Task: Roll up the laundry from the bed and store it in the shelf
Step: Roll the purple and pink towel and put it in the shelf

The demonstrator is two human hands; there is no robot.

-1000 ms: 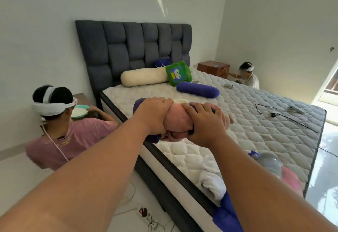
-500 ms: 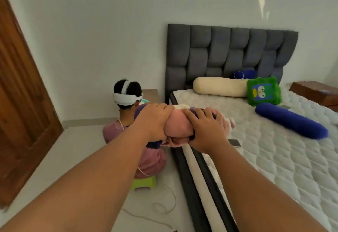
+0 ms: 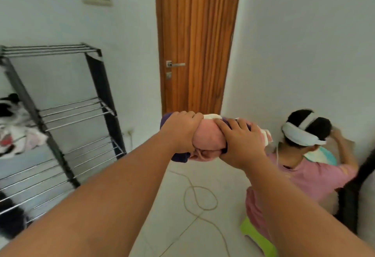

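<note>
A rolled bundle of laundry (image 3: 205, 139), pink with purple and white cloth in it, is held in the air at chest height in the middle of the view. My left hand (image 3: 180, 133) grips its left end and my right hand (image 3: 239, 141) clasps its right side from above. The black metal shelf (image 3: 81, 110) with wire tiers stands against the wall to the left, well apart from the bundle. Some white, black and red clothes (image 3: 16, 135) lie on a middle tier at its left edge.
A shut wooden door (image 3: 196, 43) is straight ahead. A person in a pink shirt (image 3: 308, 171) with a white headset sits on a green stool (image 3: 257, 236) at the right, beside the dark bed edge (image 3: 353, 191). A cable (image 3: 198, 200) loops across the white floor.
The view has swung left from the bed to the door and the shelf. Both hands keep the same hold on the rolled bundle.
</note>
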